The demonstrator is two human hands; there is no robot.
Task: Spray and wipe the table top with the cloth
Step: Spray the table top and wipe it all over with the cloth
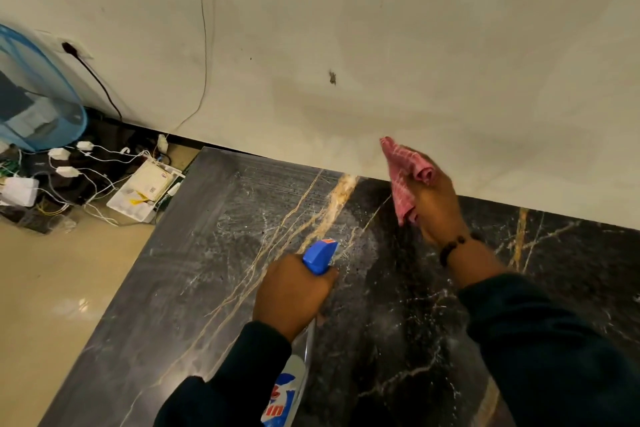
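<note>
The left hand (pixel 294 291) is wrapped round the neck of the clear plastic spray bottle with a blue trigger head (pixel 320 256), fingers curled about it; the bottle's long axis runs from its labelled body near the lower edge of the view up and away to the nozzle, which points forward and slightly right over the dark grey marble-patterned counter with gold and white veins (pixel 214 253); the stretch of counter ahead of the nozzle, around the broad gold vein, looks speckled with fine droplets, though blur makes that uncertain.

The right hand (pixel 436 204) grips the bunched pink checked cloth (pixel 403 180), one end sticking up past the fingers and the other hanging below the palm; the cloth is held in the air near the far edge of the counter by the cream wall (pixel 381 45), and appears clear of the surface; it lies ahead and to the right of the nozzle, with the speckled patch down and to its left.

So the right hand is the nearer one for wiping; my judgement is that it needs to drop and sweep leftward across the wetted stretch, while the bottle stays back out of its path.
</note>
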